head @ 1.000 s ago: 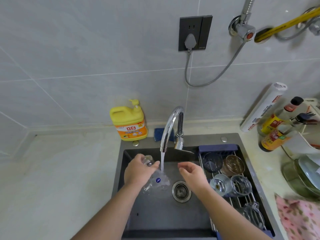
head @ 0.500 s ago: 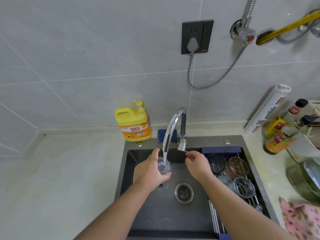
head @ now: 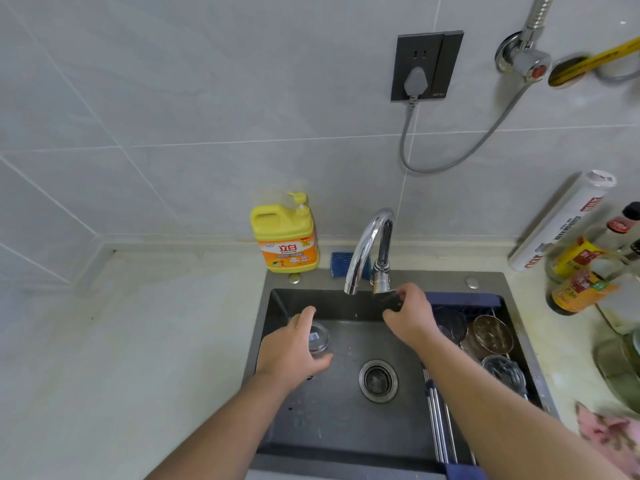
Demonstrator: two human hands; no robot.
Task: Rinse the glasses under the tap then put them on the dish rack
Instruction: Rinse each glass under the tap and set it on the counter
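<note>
Your left hand (head: 291,353) wraps the glass (head: 318,339) over the left side of the sink (head: 332,427), your right hand (head: 410,315) pinches the tap lever (head: 393,301): tip the drips out, then cross to the rack (head: 464,296) clear of the spout (head: 363,251).

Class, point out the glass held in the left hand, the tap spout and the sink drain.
glass (head: 319,341): head view, labelled base.
tap spout (head: 362,251): head view, chrome curve.
drain (head: 378,380): head view, strainer middle.

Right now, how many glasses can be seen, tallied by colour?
Clear: 2, the held glass in the left hand and the near clear glass on the dish rack.
Dark: 1, the dark glass.
Amber: 1, the amber glass.
Total: 4 visible; the right forearm may hide more.
</note>
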